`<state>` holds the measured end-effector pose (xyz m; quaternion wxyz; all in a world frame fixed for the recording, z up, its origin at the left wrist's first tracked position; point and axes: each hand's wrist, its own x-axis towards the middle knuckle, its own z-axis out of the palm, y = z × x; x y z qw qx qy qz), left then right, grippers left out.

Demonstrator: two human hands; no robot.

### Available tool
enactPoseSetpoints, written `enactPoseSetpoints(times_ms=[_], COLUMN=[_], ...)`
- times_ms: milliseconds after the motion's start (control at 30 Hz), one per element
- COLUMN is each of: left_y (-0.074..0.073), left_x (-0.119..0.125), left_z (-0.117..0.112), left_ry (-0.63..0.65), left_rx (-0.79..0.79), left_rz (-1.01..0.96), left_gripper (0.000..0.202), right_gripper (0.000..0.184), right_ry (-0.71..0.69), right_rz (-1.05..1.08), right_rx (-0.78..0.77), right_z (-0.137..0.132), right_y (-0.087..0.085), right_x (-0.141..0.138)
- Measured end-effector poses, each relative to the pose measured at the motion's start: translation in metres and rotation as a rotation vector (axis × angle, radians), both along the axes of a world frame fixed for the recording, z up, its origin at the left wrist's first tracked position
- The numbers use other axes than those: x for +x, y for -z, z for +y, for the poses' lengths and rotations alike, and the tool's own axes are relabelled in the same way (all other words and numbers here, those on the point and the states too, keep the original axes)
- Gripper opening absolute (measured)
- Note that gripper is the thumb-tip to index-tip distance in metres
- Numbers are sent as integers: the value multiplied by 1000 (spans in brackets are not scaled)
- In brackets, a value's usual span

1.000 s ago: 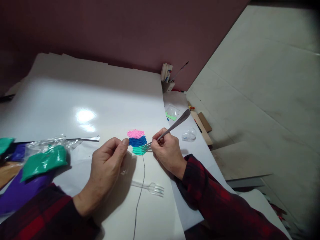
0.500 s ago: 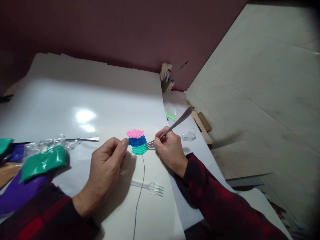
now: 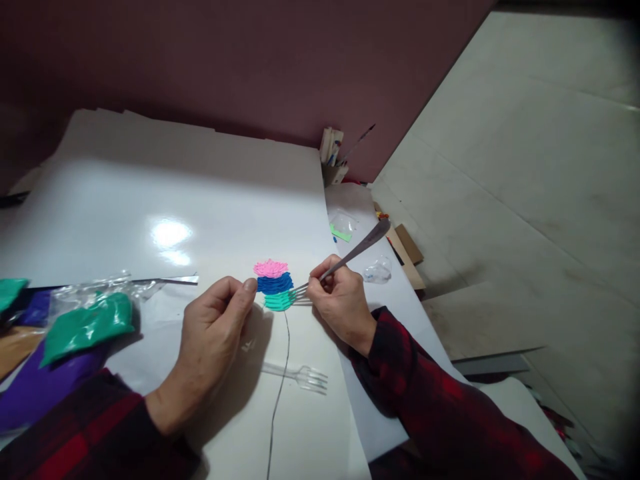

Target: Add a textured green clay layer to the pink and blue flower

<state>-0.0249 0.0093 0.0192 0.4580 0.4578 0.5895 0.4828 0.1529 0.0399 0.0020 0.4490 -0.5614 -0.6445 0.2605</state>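
My right hand (image 3: 343,300) is wrapped round a metal fork (image 3: 363,240), handle tilted up to the right. Its tines touch the right side of a green clay band (image 3: 277,301). Above that band lie a ridged blue clay band (image 3: 275,283) and a frilly pink clay piece (image 3: 271,268), all on a white sheet (image 3: 310,440). My left hand (image 3: 213,347) is closed, thumb and forefinger pressed together beside the blue band; whatever they may hold is hidden. A drawn line (image 3: 274,413) runs down from the green clay, and a clear plastic fork (image 3: 307,379) lies across it.
Bags of green clay (image 3: 93,327) and purple clay (image 3: 55,380) lie at the left. A glossy white board (image 3: 240,193) covers the back. To the right are a crumpled clear wrapper (image 3: 379,269), a small bag with green clay (image 3: 341,231) and a pen holder (image 3: 333,150).
The metal fork has shifted slightly, its handle end a little lower and further right, its tines still at the green clay. My left hand has hardly moved.
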Motion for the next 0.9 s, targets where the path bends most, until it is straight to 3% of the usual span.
enactPoseSetpoints(times_ms=[900], left_y=[1], left_x=[0], left_z=[1], left_ry=[6], left_rx=[16], left_rz=[31], left_gripper=[38], right_gripper=[7], right_ry=[-62], right_rz=[-45], right_rx=[-59], right_z=[8], right_y=[-1], right_x=[4])
